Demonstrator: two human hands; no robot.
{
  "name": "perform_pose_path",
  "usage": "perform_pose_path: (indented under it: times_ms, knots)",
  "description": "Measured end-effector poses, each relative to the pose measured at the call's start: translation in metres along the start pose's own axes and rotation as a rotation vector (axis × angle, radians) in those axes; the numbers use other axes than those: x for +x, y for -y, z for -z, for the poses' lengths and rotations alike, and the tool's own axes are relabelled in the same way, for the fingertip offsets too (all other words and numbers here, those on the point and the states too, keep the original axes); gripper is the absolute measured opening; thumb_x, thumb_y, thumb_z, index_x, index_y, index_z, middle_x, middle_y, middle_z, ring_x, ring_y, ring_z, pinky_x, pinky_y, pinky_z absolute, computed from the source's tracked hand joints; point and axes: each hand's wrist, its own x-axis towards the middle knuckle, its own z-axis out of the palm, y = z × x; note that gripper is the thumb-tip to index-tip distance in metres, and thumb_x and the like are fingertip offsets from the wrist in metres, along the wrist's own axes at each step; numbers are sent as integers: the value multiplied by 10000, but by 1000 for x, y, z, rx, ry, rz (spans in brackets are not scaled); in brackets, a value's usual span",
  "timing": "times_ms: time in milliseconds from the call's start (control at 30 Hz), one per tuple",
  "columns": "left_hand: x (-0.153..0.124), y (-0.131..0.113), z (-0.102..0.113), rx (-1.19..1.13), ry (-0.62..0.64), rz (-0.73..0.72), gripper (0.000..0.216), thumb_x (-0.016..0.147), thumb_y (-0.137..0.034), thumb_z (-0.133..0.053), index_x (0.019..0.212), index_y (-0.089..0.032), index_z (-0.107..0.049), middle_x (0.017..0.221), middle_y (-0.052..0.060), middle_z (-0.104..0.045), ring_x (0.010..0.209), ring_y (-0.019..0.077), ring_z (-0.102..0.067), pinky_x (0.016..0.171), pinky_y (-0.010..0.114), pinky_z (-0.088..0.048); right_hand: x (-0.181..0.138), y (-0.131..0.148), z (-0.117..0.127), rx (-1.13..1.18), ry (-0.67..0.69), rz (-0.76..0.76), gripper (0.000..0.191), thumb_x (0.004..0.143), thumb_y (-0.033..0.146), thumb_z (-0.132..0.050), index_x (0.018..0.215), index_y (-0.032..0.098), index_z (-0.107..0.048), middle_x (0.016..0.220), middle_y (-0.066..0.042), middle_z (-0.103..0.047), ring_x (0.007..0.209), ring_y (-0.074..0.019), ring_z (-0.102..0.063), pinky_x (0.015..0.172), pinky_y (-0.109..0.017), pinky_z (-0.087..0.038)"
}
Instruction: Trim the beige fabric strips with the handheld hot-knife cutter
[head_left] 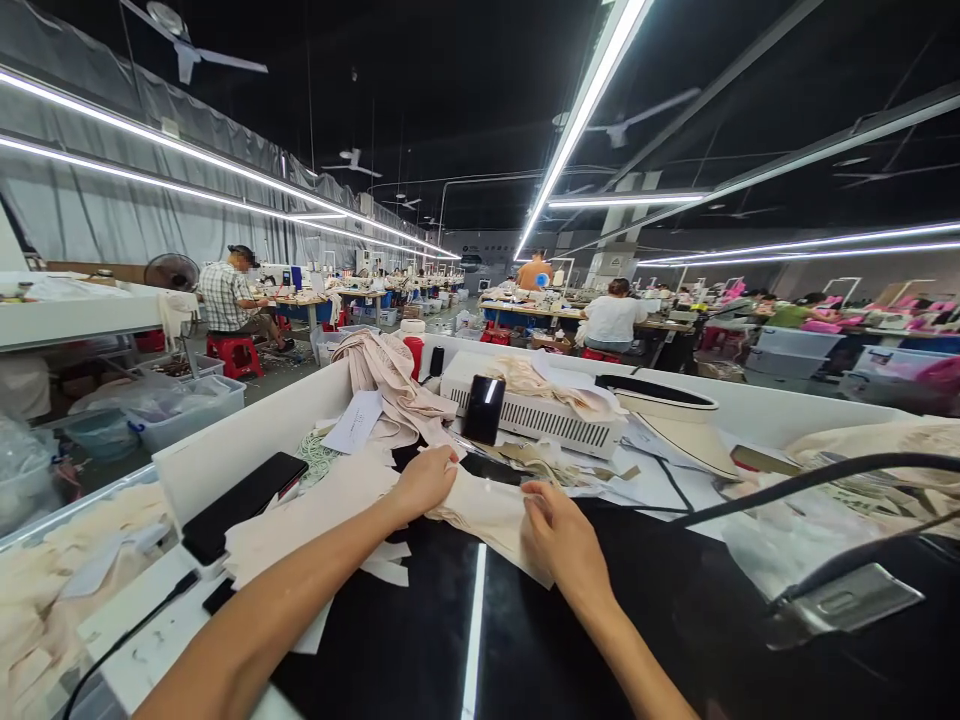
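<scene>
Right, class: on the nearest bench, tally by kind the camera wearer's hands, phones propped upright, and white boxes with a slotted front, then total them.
Left hand and right hand: 2
Upright phone: 1
White slotted box: 1
Total: 4

Strip lights glow — the ceiling is black.

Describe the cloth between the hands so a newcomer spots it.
Find the glossy black work surface. Toward its far edge, pale cloth spans from the left hand to the right hand. Unlike the rumpled pinkish heap beyond, it lies fairly flat.
</scene>
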Motion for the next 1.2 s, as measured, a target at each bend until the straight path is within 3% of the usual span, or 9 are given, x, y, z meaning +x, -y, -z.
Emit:
perform_pose_path:
  times_ms: [167, 300, 433, 633, 767, 867, 1000, 1067, 1200]
  knots:
    - [-8, 6, 14, 64, 49, 5, 318, 1058, -362, -675, 1309, -169, -652, 1300, 104, -670, 1111, 253, -693, 955, 463, -608, -3, -7, -14, -60, 10, 65, 370, 843, 349, -460, 1010, 194, -751, 1126, -181, -766, 1122, -402, -662, 1027, -571, -452]
    - [-20, 25, 54, 178, 45, 58, 296, 1058, -364, -673, 1278, -167, -666, 1293, 102, -674, 1116, 252, -691, 966, 466, -602, -9, -1, -7, -25, 23, 144, 347, 880, 389, -486, 1032, 232, -755, 1126, -128, -765, 1116, -368, -667, 1032, -547, -471]
    - [-38, 54, 89, 324, 21, 204, 341, 1051, -371, -683, 1324, -170, -644, 1334, 111, -652, 1147, 268, -679, 974, 483, -598, -20, 10, -1, 29, 56, 199, 332, 900, 429, -502, 1011, 255, -761, 1115, -106, -772, 1095, -350, -701, 991, -531, -529]
    - [-58, 76, 95, 344, 1, 285, 353, 1051, -373, -683, 1338, -174, -636, 1339, 112, -648, 1131, 263, -683, 957, 472, -607, -41, 30, -5, 177, 113, 234, 258, 910, 448, -558, 951, 290, -757, 1057, -79, -787, 1036, -317, -742, 935, -488, -594]
    - [-62, 75, 96, 277, -71, 254, 340, 1054, -374, -678, 1329, -177, -642, 1337, 111, -650, 1133, 261, -681, 963, 471, -604, -56, 45, -1, 291, 164, 221, 225, 874, 439, -597, 887, 283, -758, 988, -80, -794, 963, -307, -746, 896, -465, -606]
    - [-64, 72, 102, 197, -115, 209, 319, 1051, -385, -680, 1285, -169, -659, 1295, 103, -665, 1110, 254, -684, 957, 466, -599, -67, 56, 7, 382, 232, 117, 234, 826, 474, -653, 856, 282, -783, 952, -77, -800, 915, -307, -733, 907, -478, -587]
    - [-71, 64, 109, 11, -128, 99, 189, 1060, -344, -594, 1036, -168, -660, 1036, 49, -684, 979, 216, -654, 917, 390, -547, -80, 73, 15, 526, 287, -45, 285, 774, 532, -735, 870, 271, -795, 932, -64, -799, 903, -293, -727, 898, -451, -578]
    - [-77, 55, 108, -115, -91, 34, 192, 1031, -348, -544, 944, -189, -608, 906, 15, -646, 880, 194, -616, 838, 324, -510, -84, 79, 16, 571, 276, -95, 370, 787, 578, -744, 959, 254, -789, 987, -72, -796, 954, -290, -736, 902, -430, -584]
    - [-101, 26, 103, -360, 106, -86, 352, 922, -553, -596, 918, -203, -563, 767, -25, -572, 701, 154, -527, 639, 248, -403, -90, 91, 17, 702, 251, -204, 641, 757, 708, -785, 1191, 240, -737, 1156, -106, -768, 1144, -313, -704, 1010, -449, -552]
